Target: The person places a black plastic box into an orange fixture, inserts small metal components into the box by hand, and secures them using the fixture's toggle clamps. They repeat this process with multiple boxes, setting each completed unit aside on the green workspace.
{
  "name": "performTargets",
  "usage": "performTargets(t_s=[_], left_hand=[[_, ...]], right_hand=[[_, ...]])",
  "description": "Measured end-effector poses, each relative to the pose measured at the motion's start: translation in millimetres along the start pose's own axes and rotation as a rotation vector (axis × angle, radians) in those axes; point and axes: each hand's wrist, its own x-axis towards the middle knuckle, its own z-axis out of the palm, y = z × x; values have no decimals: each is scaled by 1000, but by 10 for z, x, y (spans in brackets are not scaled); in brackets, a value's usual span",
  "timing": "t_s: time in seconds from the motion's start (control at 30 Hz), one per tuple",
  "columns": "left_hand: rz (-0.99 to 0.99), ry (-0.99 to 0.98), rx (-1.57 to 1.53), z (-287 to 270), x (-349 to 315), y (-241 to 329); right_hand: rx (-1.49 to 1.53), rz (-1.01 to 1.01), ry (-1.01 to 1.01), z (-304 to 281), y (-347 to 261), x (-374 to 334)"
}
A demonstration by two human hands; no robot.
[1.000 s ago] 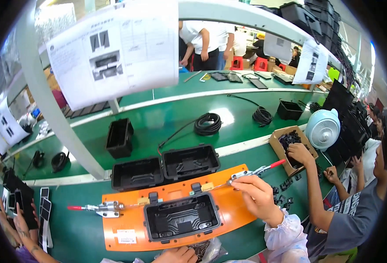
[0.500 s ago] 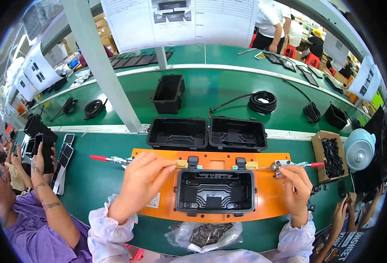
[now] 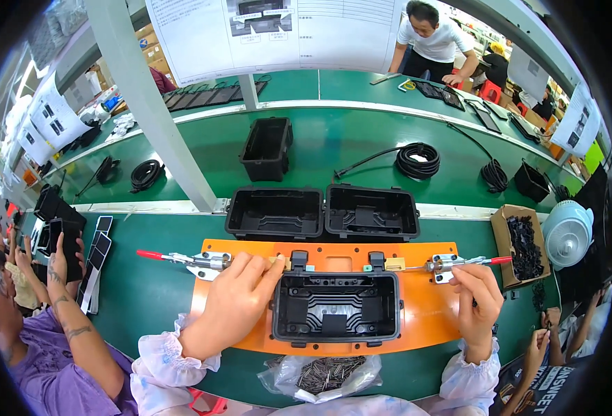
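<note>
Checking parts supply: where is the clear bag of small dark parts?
In the head view, the clear bag lies at the table's near edge, centred just below the orange fixture, between the person's sleeves.

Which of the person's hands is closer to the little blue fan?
The right hand. It sits on the orange board by the red-handled clamp, just left of the fan. The left hand is far across, beyond the black case.

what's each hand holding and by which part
Left hand rests on the left toggle clamp at its base; right hand pinches the right toggle clamp near its body.
</note>
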Motion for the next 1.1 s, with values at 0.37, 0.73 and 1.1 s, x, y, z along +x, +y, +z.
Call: performTargets(t_s=[0.37, 0.73, 1.1], left_hand=[[142, 81, -626, 74, 778, 333], [160, 40, -604, 722, 1152, 655], [263, -80, -735, 636, 1008, 472]], right_hand=[[-564, 265, 210, -343, 475, -50], [-331, 536, 207, -456, 919, -281], [-241, 459, 255, -492, 1147, -392]])
